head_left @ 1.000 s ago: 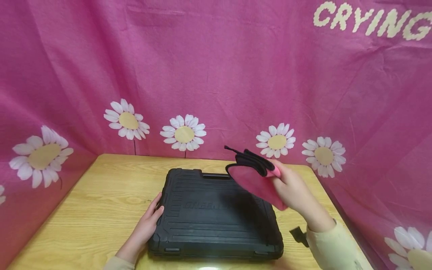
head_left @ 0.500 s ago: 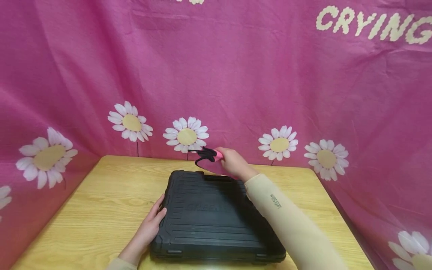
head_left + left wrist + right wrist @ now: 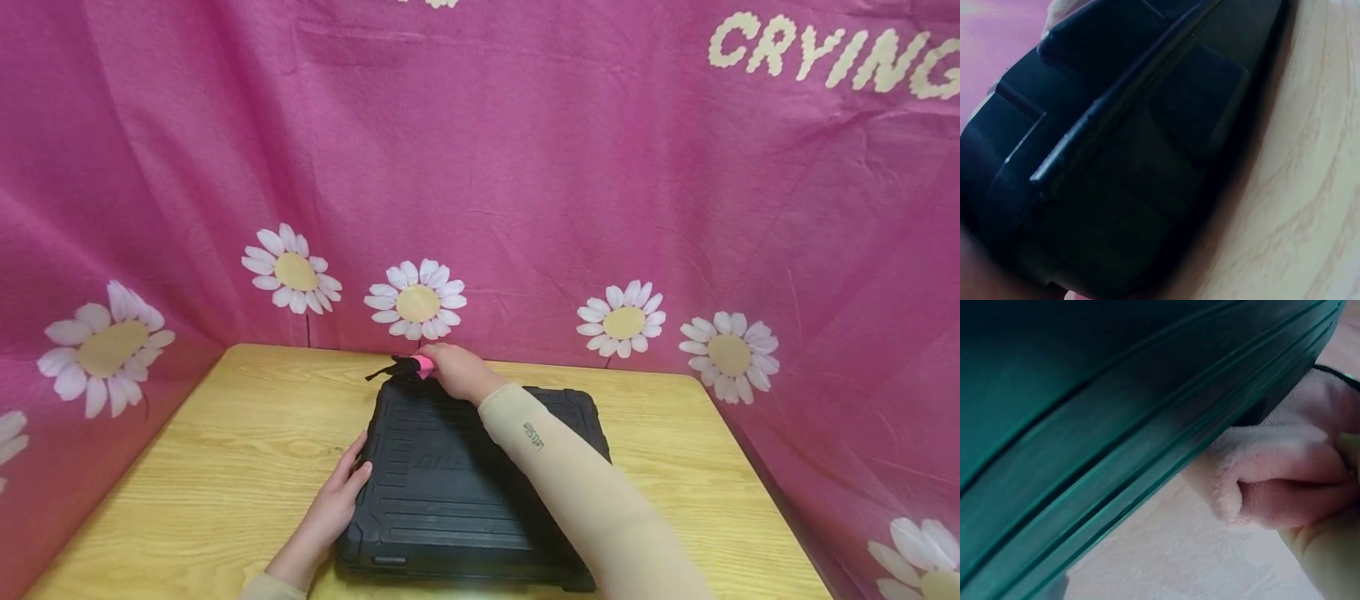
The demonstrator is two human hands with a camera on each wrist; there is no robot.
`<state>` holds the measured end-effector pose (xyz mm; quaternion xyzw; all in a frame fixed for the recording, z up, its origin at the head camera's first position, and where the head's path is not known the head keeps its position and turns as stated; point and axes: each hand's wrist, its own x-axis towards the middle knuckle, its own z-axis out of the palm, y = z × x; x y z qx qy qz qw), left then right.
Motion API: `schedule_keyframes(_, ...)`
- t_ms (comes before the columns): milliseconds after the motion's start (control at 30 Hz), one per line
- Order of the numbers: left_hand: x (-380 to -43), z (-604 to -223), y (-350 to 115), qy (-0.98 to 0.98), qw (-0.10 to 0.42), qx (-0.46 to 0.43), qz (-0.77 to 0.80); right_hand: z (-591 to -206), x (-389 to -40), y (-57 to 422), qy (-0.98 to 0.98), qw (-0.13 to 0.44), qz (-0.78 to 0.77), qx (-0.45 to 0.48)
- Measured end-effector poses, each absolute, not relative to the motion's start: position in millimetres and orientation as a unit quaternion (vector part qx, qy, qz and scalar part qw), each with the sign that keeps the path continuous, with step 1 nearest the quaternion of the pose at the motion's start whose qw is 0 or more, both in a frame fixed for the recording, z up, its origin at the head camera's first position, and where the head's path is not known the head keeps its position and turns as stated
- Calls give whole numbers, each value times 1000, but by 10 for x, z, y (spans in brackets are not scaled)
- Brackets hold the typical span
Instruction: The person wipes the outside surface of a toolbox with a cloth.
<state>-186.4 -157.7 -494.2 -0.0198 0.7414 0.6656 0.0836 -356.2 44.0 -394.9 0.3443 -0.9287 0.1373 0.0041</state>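
A black hard plastic case (image 3: 442, 517) with ribs and raised lettering lies flat on the table. My left hand (image 3: 333, 500) rests against its left side, thumb at the upper edge and fingers along the side. In the left wrist view the case's dark side (image 3: 1104, 206) fills much of the picture. Over the case's far edge, my right hand (image 3: 461, 372) holds a folded pink cloth (image 3: 425, 367) with black edging and a dangling black end. The right wrist view shows the soft folds of this cloth (image 3: 1272, 462) beside the ribbed case (image 3: 1104, 444); most of the right hand is hidden there.
The wooden table (image 3: 202, 467) extends to both sides of the case. A pink curtain (image 3: 510, 167) with printed daisies hangs right behind and beside the table. My right forearm in a light sleeve (image 3: 577, 483) crosses above the case.
My right hand has carried the pink cloth leftward, from above the case's right side to its far left edge, and lower. The left hand stays at the case's side.
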Motion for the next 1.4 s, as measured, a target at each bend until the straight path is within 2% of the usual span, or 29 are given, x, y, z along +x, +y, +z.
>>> schedule_keyframes(233, -1867, -4943, -1554, 739, 82, -39, 667, -4025, -3592, 338, -930, -39, 105, 349)
schedule_keyframes(533, -1867, -4926, -1550, 715, 89, -46, 692, -3999, -3587, 457, -926, -60, 128, 350)
schedule_keyframes(933, -1882, -4934, -1536, 718, 81, -79, 687, -4020, -3606, 671, -929, -48, 108, 350)
schedule_keyframes(1400, -1884, -4903, -1524, 724, 85, -82, 680, -3976, -3500, 925, -938, -60, 73, 333)
